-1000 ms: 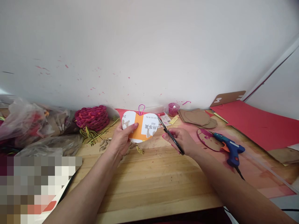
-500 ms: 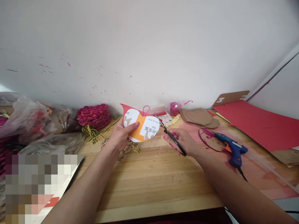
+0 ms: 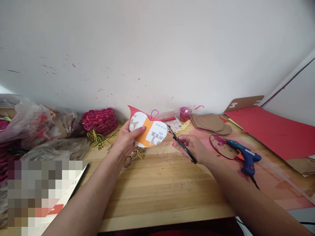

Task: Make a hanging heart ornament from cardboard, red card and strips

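My left hand (image 3: 128, 139) grips a heart-shaped card (image 3: 157, 129), white with an orange band and printed characters, its thumb lying over the face. Red paper (image 3: 133, 111) shows behind the card and sticks out past its upper edge. A purple loop (image 3: 154, 114) stands up from the notch of the heart. My right hand (image 3: 190, 147) is closed on black-handled scissors (image 3: 184, 147), whose blades meet the card's right edge. Whether the blades are parted there is hard to see. Behind my left hand, brown rounded pieces (image 3: 130, 159) lie on the table, partly hidden.
At right lies a blue glue gun (image 3: 246, 157) beside a purple-edged cardboard piece (image 3: 220, 147). Cardboard cutouts (image 3: 209, 124), a pink cup (image 3: 185, 113) and red sheets (image 3: 275, 131) are farther back. A magenta stack (image 3: 99, 121) and plastic bags (image 3: 56, 150) stand at left.
The card has turned slightly and shifted a little left and up in my left hand. The scissors stay at its right edge, with the right hand nearly in place.
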Available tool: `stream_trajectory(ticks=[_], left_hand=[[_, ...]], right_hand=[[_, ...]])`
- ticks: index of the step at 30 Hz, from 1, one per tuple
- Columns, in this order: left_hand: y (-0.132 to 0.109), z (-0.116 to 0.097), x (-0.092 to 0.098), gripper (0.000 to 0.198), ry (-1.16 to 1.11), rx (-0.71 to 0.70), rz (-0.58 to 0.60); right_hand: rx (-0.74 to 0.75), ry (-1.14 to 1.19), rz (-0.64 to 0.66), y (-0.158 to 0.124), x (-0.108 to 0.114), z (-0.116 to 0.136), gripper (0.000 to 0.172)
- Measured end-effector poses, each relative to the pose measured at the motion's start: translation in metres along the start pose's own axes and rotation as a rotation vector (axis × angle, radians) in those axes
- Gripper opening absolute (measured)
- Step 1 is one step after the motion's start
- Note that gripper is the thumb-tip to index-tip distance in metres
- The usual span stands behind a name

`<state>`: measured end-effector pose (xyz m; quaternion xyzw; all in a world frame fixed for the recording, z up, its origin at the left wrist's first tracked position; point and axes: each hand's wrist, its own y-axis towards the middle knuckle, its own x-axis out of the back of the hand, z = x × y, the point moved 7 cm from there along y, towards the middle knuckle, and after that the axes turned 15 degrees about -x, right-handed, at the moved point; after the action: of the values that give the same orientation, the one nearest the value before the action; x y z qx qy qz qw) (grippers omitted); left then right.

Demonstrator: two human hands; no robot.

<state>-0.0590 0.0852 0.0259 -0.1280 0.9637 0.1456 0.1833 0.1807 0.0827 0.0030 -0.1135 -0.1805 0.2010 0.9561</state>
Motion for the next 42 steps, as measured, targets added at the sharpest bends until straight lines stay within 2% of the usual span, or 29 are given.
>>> stream_trajectory(ticks=[10, 15, 21, 27, 29, 33, 36, 42], left_hand=[[0.0041, -0.0033, 0.0050, 0.062, 0.012, -0.032, -0.029], [0.0057, -0.0023, 0.0059, 0.062, 0.023, -0.046, -0.022], [0.0053, -0.0019, 0.0074, 0.060, 0.040, -0.041, -0.030], [0.0029, 0.0018, 0.0005, 0.067, -0.009, 0.042, 0.081], [0.0026, 0.0049, 0.0005, 0.069, -0.022, 0.055, 0.074], [0.0036, 0.0060, 0.0045, 0.073, -0.037, -0.032, -0.022], [0.0048, 0.0036, 0.0035, 0.073, -0.031, -0.104, -0.009], [0.0083, 0.0007, 0.0056, 0.077, -0.001, -0.115, -0.005]], right_hand=[[-0.023, -0.069, -0.005, 0.0037, 0.0002, -0.0012, 0.052], [-0.008, -0.153, -0.054, 0.0016, 0.0032, 0.0022, 0.052], [-0.045, -0.129, -0.052, 0.0015, 0.0000, -0.0013, 0.053], [-0.093, -0.064, -0.063, 0.0032, 0.0006, -0.0039, 0.052], [-0.114, -0.036, -0.047, 0.0026, 0.0001, -0.0047, 0.051], [-0.104, -0.043, -0.038, 0.0017, -0.0006, -0.0050, 0.051], [-0.072, -0.089, -0.066, 0.0028, 0.0004, -0.0051, 0.051], [-0.066, -0.168, -0.090, 0.0025, 0.0000, -0.0025, 0.052]])
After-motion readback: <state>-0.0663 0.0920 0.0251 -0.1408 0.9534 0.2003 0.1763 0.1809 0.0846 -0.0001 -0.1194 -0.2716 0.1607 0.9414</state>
